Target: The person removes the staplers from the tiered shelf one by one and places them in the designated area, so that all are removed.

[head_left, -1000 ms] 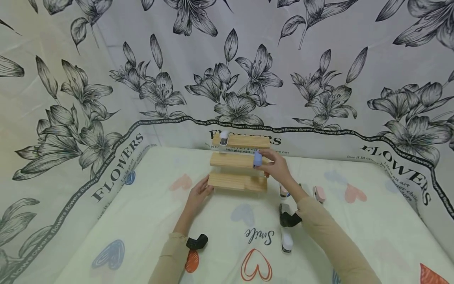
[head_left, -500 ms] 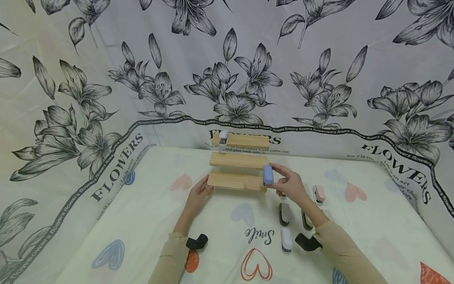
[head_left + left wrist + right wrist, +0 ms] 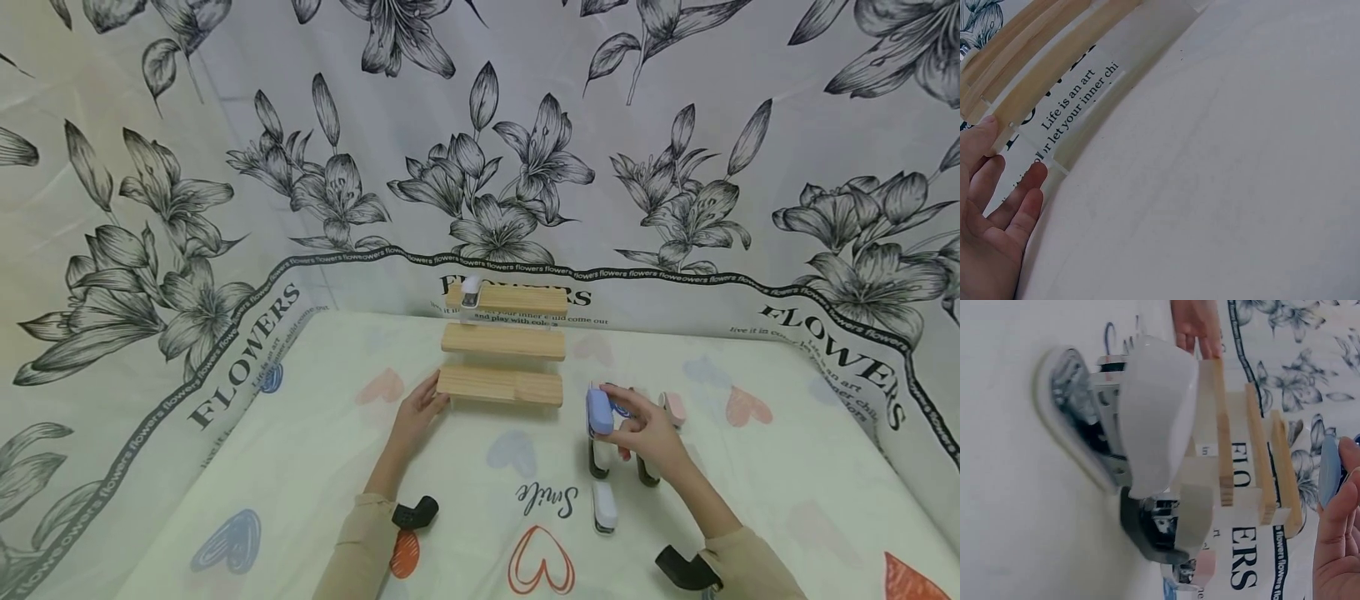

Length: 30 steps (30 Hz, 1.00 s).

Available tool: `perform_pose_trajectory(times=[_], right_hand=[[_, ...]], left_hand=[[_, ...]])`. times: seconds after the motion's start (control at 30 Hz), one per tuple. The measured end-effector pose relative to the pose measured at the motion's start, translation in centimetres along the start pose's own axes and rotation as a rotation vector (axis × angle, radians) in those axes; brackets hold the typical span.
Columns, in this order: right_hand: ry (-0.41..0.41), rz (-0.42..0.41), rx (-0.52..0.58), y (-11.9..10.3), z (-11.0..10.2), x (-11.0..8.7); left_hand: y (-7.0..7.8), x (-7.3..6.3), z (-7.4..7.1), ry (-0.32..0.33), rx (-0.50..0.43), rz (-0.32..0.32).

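My right hand (image 3: 648, 429) pinches a blue stapler (image 3: 599, 410) between thumb and fingers, above the staplers right of the rack. In the right wrist view the blue stapler (image 3: 1329, 470) shows partly at the right edge. My left hand (image 3: 415, 412) holds the left end of the lowest board of a three-tier wooden rack (image 3: 498, 386). Its thumb rests on the board end (image 3: 1002, 128) in the left wrist view, with the other fingers by the clear side support. A white stapler (image 3: 471, 292) stands on the top board's left end.
A white stapler (image 3: 604, 508) lies nearest me on the heart-print cloth (image 3: 450, 542). Behind it are a grey stapler (image 3: 597, 462), a dark-based one (image 3: 647, 472) and a pink one (image 3: 675, 408). More lie partly hidden by my right hand. A floral curtain (image 3: 345, 200) hangs behind the rack.
My right hand has carried the blue stapler away from the middle board's right end, rightward and toward me, to above the loose staplers. My left hand has stayed at the rack.
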State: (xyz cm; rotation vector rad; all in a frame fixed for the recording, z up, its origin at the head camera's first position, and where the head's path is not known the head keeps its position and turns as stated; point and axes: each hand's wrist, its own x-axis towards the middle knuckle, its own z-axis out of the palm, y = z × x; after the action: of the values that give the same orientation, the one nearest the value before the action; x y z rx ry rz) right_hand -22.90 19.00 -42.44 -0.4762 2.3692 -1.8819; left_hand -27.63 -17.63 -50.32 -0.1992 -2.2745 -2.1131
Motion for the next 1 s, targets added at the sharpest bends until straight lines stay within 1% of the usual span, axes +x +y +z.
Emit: perform_pose_trajectory(times=[0.1,0.27,0.33,0.43,0.53,0.6,0.77,0.83,1.0], right_hand=[[-0.002,-0.022,0.000,0.3,-0.3,-0.8],[0.016,0.036,0.000,0.6,-0.9,-2.3],[0.025,0.064,0.012,0.8,-1.0,-3.0],[0.036,0.071,0.030,1.1,-1.2,-3.9],[0.038,0.074,0.070,1.5,-1.2,-4.9],[0.039,0.100,0.085,1.7,-1.3,-5.4],[0.059,0.193,0.033,2.1,-1.3,-6.4],[0.052,0.185,0.019,2.2,-1.3,-6.8],[0.041,0.179,0.034,2.7,-1.4,-8.0]], left_hand=[[0.8,-0.3,0.1,-0.017,-0.009,-0.002],[2.4,-0.8,0.4,-0.036,0.020,-0.001],[2.6,-0.9,0.4,-0.032,0.033,-0.003],[2.8,-0.9,0.4,-0.025,0.039,-0.006],[2.6,-0.9,0.4,-0.030,0.034,0.003],[2.1,-0.7,0.2,-0.033,0.014,0.002],[0.5,-0.2,0.0,-0.016,-0.012,-0.001],[0.1,-0.1,0.0,-0.002,0.001,0.004],[-0.2,-0.1,0.1,0.005,0.012,0.030]])
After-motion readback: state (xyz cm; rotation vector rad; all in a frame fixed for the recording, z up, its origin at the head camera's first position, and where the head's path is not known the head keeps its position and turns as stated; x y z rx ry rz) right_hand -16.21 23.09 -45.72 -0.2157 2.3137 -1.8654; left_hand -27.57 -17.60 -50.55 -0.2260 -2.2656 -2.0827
